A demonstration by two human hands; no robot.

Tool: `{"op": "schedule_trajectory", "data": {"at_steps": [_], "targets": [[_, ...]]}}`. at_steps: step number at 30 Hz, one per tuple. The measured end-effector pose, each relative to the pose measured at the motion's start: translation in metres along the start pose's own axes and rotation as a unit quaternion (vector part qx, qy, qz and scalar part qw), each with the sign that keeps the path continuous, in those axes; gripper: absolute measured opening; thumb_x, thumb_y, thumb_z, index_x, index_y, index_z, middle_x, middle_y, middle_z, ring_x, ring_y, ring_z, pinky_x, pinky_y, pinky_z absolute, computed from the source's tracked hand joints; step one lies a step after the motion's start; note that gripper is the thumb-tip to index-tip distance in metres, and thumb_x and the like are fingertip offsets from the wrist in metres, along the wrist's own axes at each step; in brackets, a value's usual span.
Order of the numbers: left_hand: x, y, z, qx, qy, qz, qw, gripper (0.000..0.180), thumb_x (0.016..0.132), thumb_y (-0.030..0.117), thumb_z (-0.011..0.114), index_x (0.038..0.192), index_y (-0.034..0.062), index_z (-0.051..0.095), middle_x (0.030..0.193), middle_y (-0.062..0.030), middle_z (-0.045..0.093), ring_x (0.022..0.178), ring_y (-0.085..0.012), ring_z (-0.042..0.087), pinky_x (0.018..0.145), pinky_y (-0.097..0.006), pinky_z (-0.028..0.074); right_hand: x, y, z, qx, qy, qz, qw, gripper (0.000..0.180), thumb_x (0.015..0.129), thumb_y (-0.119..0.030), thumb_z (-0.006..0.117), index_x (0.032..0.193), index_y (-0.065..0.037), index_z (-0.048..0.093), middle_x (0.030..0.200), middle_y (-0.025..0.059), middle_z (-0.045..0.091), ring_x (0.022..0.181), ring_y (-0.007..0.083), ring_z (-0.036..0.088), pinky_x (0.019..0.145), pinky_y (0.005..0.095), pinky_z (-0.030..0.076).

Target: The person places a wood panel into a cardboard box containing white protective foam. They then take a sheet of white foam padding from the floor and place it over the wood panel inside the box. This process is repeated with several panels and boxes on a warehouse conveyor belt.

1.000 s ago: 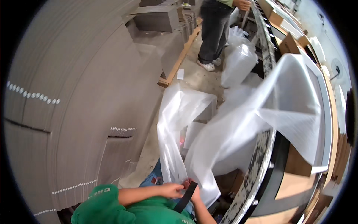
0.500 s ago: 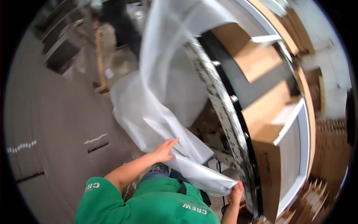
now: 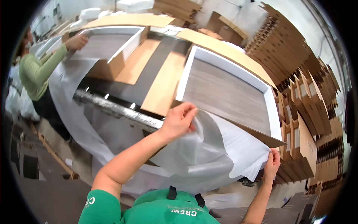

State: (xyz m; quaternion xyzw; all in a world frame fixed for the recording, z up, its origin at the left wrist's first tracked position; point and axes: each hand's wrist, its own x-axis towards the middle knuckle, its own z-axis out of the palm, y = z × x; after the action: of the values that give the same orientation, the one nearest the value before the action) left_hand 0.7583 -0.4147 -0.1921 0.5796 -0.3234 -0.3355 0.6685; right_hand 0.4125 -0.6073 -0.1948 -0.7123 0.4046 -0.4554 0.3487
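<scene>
My left hand [image 3: 179, 120] pinches the upper edge of a translucent white foam sheet [image 3: 209, 153] right at the near corner of a grey wood-grain panel with a white frame [image 3: 227, 95]. My right hand [image 3: 272, 164] grips the sheet's lower right corner below the panel's pointed corner. The sheet hangs slack between both hands and trails off to the left over the conveyor. The panel lies tilted on cardboard on the work surface.
A person in a light green sleeve [image 3: 39, 71] stands at the far left, a hand on another framed panel [image 3: 108, 43]. A roller conveyor rail [image 3: 115, 108] runs across the middle. Stacks of flat cardboard boxes [image 3: 305, 108] line the right side.
The view has swung from the floor and the hanging sheet up onto the panels. Both hands have lifted the sheet up to the near panel's corner.
</scene>
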Motion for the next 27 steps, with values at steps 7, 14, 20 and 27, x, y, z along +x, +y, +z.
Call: {"op": "schedule_trajectory", "data": {"at_steps": [7,14,20,27], "targets": [[0.104,0.115,0.088,0.219,-0.048,0.141,0.964,0.017,0.087,0.018,0.055,0.082,0.0022,0.059,0.062,-0.0009,0.054,0.06,-0.0073,0.058,0.048,-0.022,0.044,0.085,0.015,-0.041,0.071,0.097,0.019,0.993,0.019,0.091,-0.011,0.045,0.103,-0.001,0.054,0.087,0.001,0.056,0.077,0.0076,0.05,0.071,0.0221,0.041],[0.252,0.248,0.147,0.65,0.189,0.59,0.44,0.012,0.083,0.016,0.051,0.076,0.0093,0.058,0.063,-0.0128,0.059,0.054,-0.0241,0.059,0.049,-0.033,0.046,0.203,-0.025,-0.028,0.043,0.065,-0.279,0.957,0.034,0.089,-0.018,0.052,0.116,0.002,0.046,0.105,0.0082,0.055,0.094,0.0151,0.053,0.086,0.0274,0.041],[0.206,0.304,0.21,0.596,0.174,0.637,0.457,0.017,0.079,0.021,0.046,0.088,0.0138,0.058,0.086,-0.0091,0.059,0.084,-0.0281,0.056,0.076,-0.041,0.038,0.274,-0.002,-0.057,-0.049,0.169,-0.333,0.927,0.032,0.082,0.001,0.049,0.113,0.004,0.047,0.104,0.014,0.057,0.092,0.0201,0.056,0.082,0.0307,0.044],[0.108,0.173,0.239,0.662,-0.174,0.485,0.544,0.051,0.084,0.058,0.034,0.116,0.024,0.055,0.13,-0.0093,0.045,0.125,-0.0361,0.033,0.104,-0.058,0.008,0.349,0.014,-0.037,-0.194,0.161,-0.284,0.925,0.02,0.084,-0.011,0.05,0.094,0.004,0.058,0.098,0.0188,0.058,0.086,0.0267,0.06,0.074,0.0362,0.048]]}}
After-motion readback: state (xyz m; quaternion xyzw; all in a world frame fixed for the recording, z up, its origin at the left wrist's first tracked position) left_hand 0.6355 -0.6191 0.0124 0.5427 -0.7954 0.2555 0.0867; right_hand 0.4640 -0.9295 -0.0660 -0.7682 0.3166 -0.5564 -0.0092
